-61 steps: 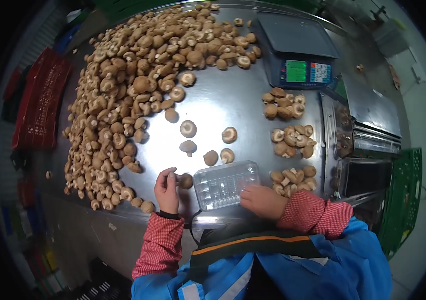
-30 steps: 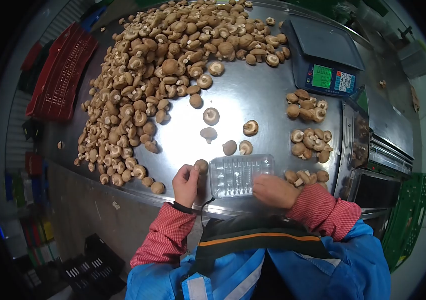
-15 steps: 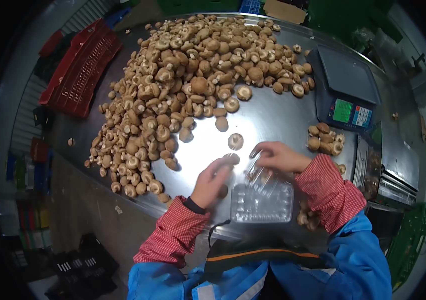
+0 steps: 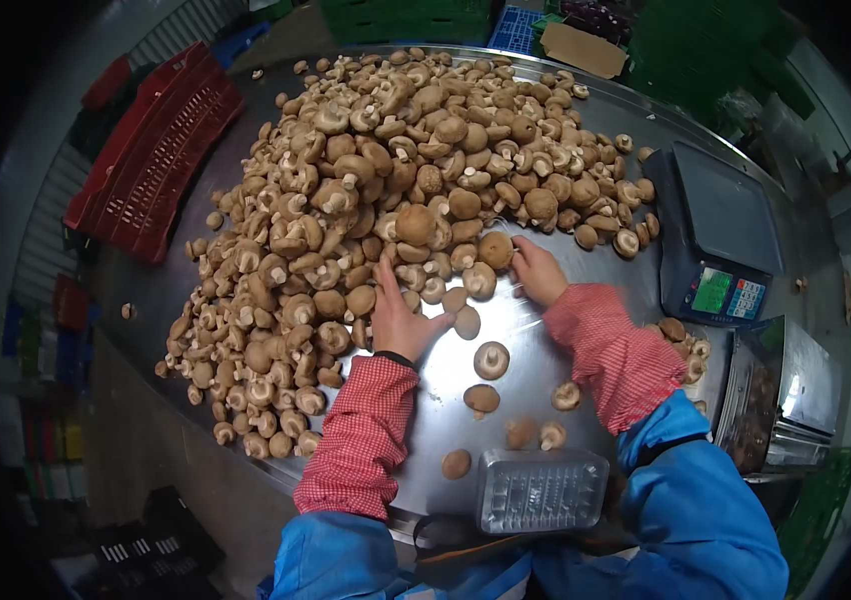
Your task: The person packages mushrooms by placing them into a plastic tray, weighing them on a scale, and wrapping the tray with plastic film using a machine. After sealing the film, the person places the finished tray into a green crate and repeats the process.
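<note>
My left hand (image 4: 405, 318) lies at the near edge of a large mushroom pile (image 4: 346, 190), thumb and fingers spread, touching mushrooms. At the pile's front right, my right hand (image 4: 538, 270) is beside a large brown mushroom (image 4: 495, 250), its fingertips partly hidden against it. A clear plastic tray (image 4: 543, 490) rests near the front edge of the steel table (image 4: 436, 400). Between the pile and the tray lie several loose mushrooms, among them a pale-stemmed one (image 4: 492, 360).
A blue scale (image 4: 721, 230) with a lit green display stands on the right, with a small mushroom group (image 4: 681, 345) in front of it. Further right is a steel device (image 4: 776, 390). A red crate (image 4: 156, 150) is at the left, green crates (image 4: 406, 22) behind.
Both hands have moved forward from the tray to the pile. The clear plastic that my right hand held above the tray is out of that hand. The camera view has shifted.
</note>
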A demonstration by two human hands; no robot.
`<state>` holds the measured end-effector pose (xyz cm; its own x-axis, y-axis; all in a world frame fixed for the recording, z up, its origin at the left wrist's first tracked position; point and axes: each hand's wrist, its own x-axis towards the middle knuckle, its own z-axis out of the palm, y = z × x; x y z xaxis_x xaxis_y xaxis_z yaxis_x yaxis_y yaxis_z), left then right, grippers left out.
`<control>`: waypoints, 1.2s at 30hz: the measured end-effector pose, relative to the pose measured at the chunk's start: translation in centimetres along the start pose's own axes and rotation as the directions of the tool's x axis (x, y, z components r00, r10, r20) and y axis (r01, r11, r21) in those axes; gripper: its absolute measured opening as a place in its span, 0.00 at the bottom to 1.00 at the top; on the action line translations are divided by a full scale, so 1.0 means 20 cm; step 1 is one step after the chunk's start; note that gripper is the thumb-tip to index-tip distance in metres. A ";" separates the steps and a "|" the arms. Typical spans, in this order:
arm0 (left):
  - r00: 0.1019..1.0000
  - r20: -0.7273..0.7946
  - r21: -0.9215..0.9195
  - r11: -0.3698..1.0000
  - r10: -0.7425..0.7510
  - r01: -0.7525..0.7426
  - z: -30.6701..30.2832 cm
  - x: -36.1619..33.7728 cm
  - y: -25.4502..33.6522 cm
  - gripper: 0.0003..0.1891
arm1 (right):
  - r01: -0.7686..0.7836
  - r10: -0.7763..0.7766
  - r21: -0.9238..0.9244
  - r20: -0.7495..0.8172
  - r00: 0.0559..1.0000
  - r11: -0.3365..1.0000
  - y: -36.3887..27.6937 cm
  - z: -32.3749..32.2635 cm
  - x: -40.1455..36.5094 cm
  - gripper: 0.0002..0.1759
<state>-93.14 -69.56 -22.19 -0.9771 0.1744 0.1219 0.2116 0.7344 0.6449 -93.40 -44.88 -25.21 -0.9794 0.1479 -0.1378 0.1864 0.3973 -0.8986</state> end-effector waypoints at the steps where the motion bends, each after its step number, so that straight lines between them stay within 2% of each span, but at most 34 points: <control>1: 0.999 0.035 0.016 0.999 -0.032 0.031 0.00 0.01 0.02 0.65 | -0.036 0.036 -0.006 -0.005 0.999 0.999 0.01 0.03 0.02 0.16; 3: 0.997 0.063 -0.074 0.997 -0.031 0.036 -0.02 0.01 0.02 0.65 | -0.108 0.108 -0.009 -0.016 0.994 0.994 -0.06 0.06 0.02 0.16; 4: 0.997 0.076 -0.121 0.992 -0.026 0.035 -0.02 0.00 0.02 0.65 | -0.100 0.100 0.008 0.030 0.995 0.995 -0.06 0.05 0.01 0.16; 7: 0.990 0.019 -0.215 0.967 0.142 -0.135 0.11 -0.06 0.03 0.62 | -0.134 0.125 0.202 0.060 0.990 0.970 -0.05 0.09 -0.04 0.16; 8: 0.995 0.034 -0.273 0.959 0.091 -0.078 0.13 -0.06 0.05 0.57 | -0.132 0.116 0.228 0.084 0.990 0.965 -0.05 0.10 -0.07 0.16; 11: 0.998 0.069 -0.479 0.877 0.007 0.026 0.17 -0.06 0.14 0.54 | -0.212 0.181 0.369 0.117 0.977 0.905 -0.03 0.07 -0.12 0.16; 12: 0.988 0.141 -0.577 0.806 -0.060 0.131 0.18 -0.07 0.17 0.49 | -0.195 0.170 0.451 0.095 0.981 0.871 -0.02 0.08 -0.14 0.16; 15: 0.986 -0.022 -0.586 0.801 -0.165 0.121 0.26 -0.06 0.29 0.45 | -0.157 0.170 0.647 0.042 0.984 0.746 0.03 0.12 -0.20 0.18; 16: 0.993 -0.069 -0.509 0.860 -0.096 0.048 0.28 -0.08 0.32 0.41 | -0.168 0.192 0.687 0.042 0.981 0.707 0.05 0.12 -0.21 0.18; 17: 0.996 -0.057 -0.350 0.936 -0.062 0.038 0.26 -0.11 0.39 0.41 | -0.176 0.212 0.724 0.042 0.976 0.667 0.07 0.12 -0.22 0.19; 19: 1.000 -0.015 -0.001 1.000 0.000 0.000 0.23 -0.18 0.54 0.41 | -0.111 0.225 0.720 -0.064 0.972 0.685 0.13 0.15 -0.21 0.18; 20: 0.981 -0.035 0.099 0.978 0.189 -0.185 0.25 -0.21 0.57 0.38 | -0.095 0.234 0.729 -0.092 0.968 0.677 0.11 0.15 -0.23 0.18; 23: 0.902 0.176 0.246 0.870 0.394 -0.428 0.24 -0.31 0.65 0.38 | -0.079 0.261 0.767 -0.118 0.958 0.637 0.06 0.14 -0.31 0.19; 24: 0.892 0.169 0.238 0.861 0.419 -0.449 0.22 -0.32 0.65 0.36 | -0.082 0.268 0.780 -0.113 0.957 0.621 0.04 0.11 -0.34 0.19; 26: 0.879 0.107 -0.083 0.885 0.464 -0.457 0.18 -0.32 0.61 0.34 | -0.086 0.275 0.799 -0.102 0.956 0.595 0.01 0.06 -0.40 0.19; 27: 0.875 0.073 -0.241 0.860 0.479 -0.450 0.14 -0.31 0.59 0.33 | -0.088 0.279 0.807 -0.098 0.955 0.584 0.00 0.04 -0.43 0.19; 28: 0.885 -0.048 -0.337 0.827 0.463 -0.450 0.09 -0.31 0.57 0.32 | -0.093 0.281 0.812 -0.090 0.955 0.576 0.00 0.02 -0.45 0.19; 29: 0.939 -0.192 -0.350 0.873 0.287 -0.339 0.08 -0.32 0.55 0.31 | -0.088 0.282 0.814 -0.096 0.955 0.574 0.00 0.02 -0.48 0.19; 31: 0.968 -0.242 -0.514 0.855 -0.069 -0.067 0.13 -0.25 0.47 0.31 | -0.077 0.283 0.818 -0.107 0.953 0.570 0.01 0.00 -0.52 0.20; 32: 0.986 0.002 -0.654 0.746 -0.168 0.129 0.12 -0.23 0.49 0.32 | -0.068 0.292 0.785 -0.147 0.945 0.616 -0.01 -0.01 -0.55 0.21; 33: 0.942 0.254 -0.724 0.603 -0.220 0.336 0.12 -0.20 0.51 0.33 | -0.037 0.274 0.784 -0.172 0.946 0.619 -0.01 0.00 -0.56 0.22; 34: 0.922 0.350 -0.632 0.684 -0.167 0.364 0.20 -0.16 0.47 0.34 | -0.007 0.257 0.784 -0.196 0.946 0.621 0.00 0.00 -0.57 0.22; 35: 0.971 0.219 -0.534 0.822 -0.095 0.201 0.24 -0.16 0.51 0.37 | 0.023 0.243 0.782 -0.222 0.944 0.622 -0.01 0.00 -0.58 0.23; 36: 0.979 0.201 -0.425 0.897 -0.036 0.121 0.26 -0.15 0.54 0.35 | 0.017 0.275 0.813 -0.216 0.937 0.583 -0.01 -0.02 -0.58 0.26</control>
<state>-87.79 -58.67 -19.50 -0.9596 0.2760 -0.0557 0.0624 0.4014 0.9138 -82.03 -46.29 -23.24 -0.8493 0.4436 -0.2861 0.0289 -0.5021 -0.8643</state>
